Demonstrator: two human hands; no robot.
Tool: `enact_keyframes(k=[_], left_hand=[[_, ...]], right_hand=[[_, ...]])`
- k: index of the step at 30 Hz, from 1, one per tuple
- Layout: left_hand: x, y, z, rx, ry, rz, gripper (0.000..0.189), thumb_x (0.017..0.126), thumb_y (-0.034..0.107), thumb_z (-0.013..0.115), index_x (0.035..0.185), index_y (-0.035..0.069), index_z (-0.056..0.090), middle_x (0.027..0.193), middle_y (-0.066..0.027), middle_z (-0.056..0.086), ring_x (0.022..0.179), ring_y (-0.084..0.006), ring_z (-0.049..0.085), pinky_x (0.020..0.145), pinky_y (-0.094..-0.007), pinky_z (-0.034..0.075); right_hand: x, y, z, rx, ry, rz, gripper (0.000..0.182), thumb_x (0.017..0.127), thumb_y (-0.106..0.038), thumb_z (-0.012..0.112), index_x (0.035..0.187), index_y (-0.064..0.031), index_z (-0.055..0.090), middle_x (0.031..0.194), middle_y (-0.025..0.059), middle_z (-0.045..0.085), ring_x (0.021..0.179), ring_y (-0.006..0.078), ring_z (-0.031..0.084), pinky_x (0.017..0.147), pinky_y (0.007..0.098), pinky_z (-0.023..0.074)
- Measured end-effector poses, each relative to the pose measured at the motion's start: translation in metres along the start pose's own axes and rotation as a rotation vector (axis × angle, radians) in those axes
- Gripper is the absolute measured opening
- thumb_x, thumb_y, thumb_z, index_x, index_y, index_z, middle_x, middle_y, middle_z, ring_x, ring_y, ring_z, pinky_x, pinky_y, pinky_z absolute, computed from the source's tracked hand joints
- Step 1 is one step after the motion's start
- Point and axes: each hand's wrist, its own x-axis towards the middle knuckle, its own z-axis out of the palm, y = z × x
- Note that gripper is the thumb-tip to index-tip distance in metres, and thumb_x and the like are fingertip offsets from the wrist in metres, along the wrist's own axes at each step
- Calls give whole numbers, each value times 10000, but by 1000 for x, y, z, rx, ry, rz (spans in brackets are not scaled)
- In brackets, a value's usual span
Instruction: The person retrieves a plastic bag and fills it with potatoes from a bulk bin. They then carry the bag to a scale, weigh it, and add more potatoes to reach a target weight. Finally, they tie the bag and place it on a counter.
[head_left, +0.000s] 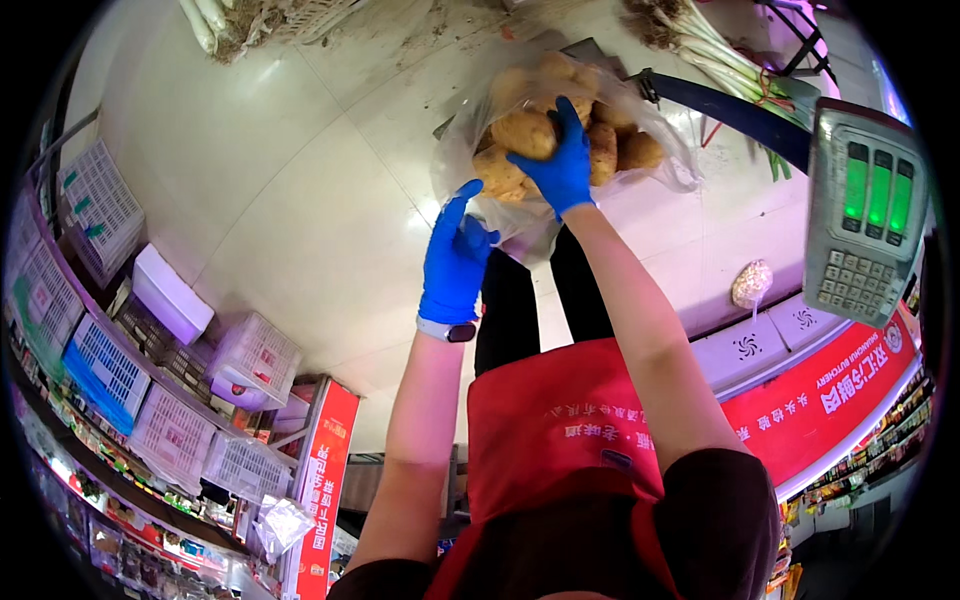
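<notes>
A clear plastic bag (679, 169) full of potatoes sits low in front of me, its mouth spread wide. My right hand (562, 165), in a blue glove, reaches into it. Its thumb and fingers are around a large potato (523, 133) on top of the pile. Other potatoes (499, 171) lie around it, some seen through the film. At the bag's near left side is my left hand (456, 259), also blue-gloved, with fingers apart and nothing in it. Dark edges of a flat platform (585, 51) show beneath the bag.
A scale display with keypad (862, 214) stands at right on a dark post (727, 112). Leeks (720, 56) lie behind it, more leeks (202, 26) at far left. Plastic crates (255, 360) and a white box (172, 292) line the left. A small filled bag (752, 283) lies on the right.
</notes>
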Motion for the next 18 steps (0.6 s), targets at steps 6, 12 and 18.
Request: enact_keyframes(k=[6, 12, 18], left_hand=[[17, -30, -15, 368, 191, 56, 253, 858, 224, 531, 982, 14, 600, 663, -25, 521, 633, -133, 524, 631, -244, 423], [-20, -42, -14, 1209, 447, 273, 510, 795, 280, 629, 1173, -26, 473, 1052, -203, 560, 995, -292, 536, 888, -383, 412], [-141, -23, 134, 1485, -410, 571, 444, 834, 119, 597, 1239, 3, 454, 1227, -142, 497, 1158, -240, 457, 979, -342, 342]], right_hand=[[-44, -56, -103, 40, 7, -122, 1013, 538, -131, 839, 1356, -43, 248, 1340, 146, 367, 1191, 271, 432, 980, 358, 376], [-95, -133, -190, 175, -14, -96, 1074, 551, -122, 833, 1386, -42, 163, 1336, 164, 364, 1212, 268, 414, 976, 360, 379], [-206, -204, -321, 514, 20, 44, 1142, 569, -240, 843, 1409, -51, 94, 1315, 173, 402, 1226, 263, 391, 1023, 386, 304]])
